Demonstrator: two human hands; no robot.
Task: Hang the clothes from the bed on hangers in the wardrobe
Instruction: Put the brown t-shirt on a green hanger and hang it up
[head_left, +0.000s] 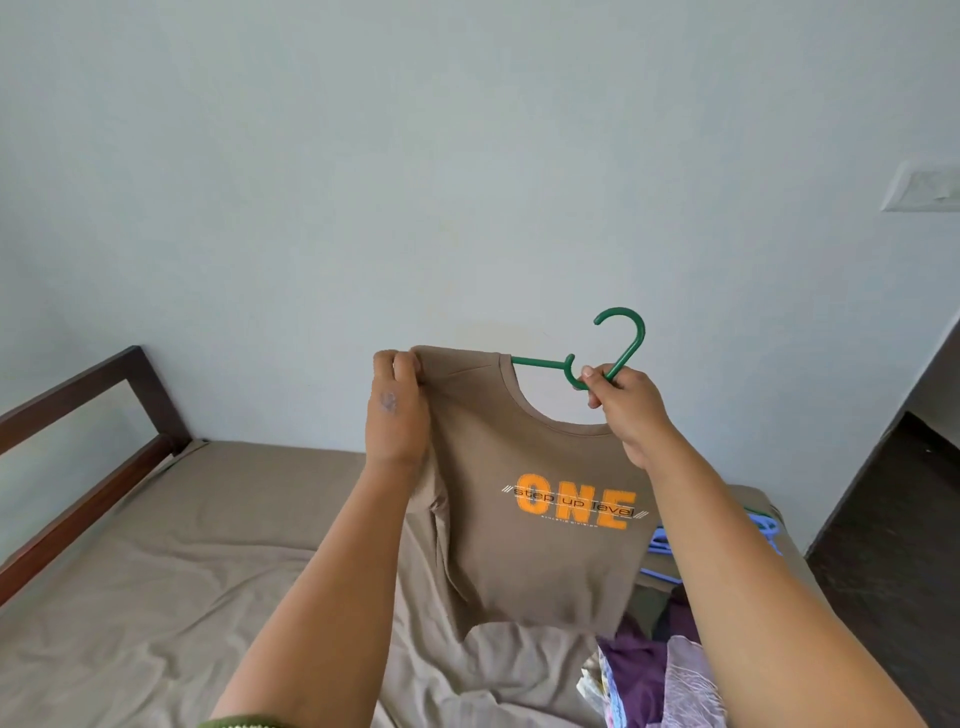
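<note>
T-shirt (530, 467) reads "ONE" and "step up level".

Green hanger (618, 347), brown orange-lettered T-shirt (519, 561)

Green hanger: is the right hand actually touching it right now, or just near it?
Touching. The head view shows the right hand gripping the green hanger at the base of its hook, thumb and fingers curled round the neck above the brown T-shirt.
</note>
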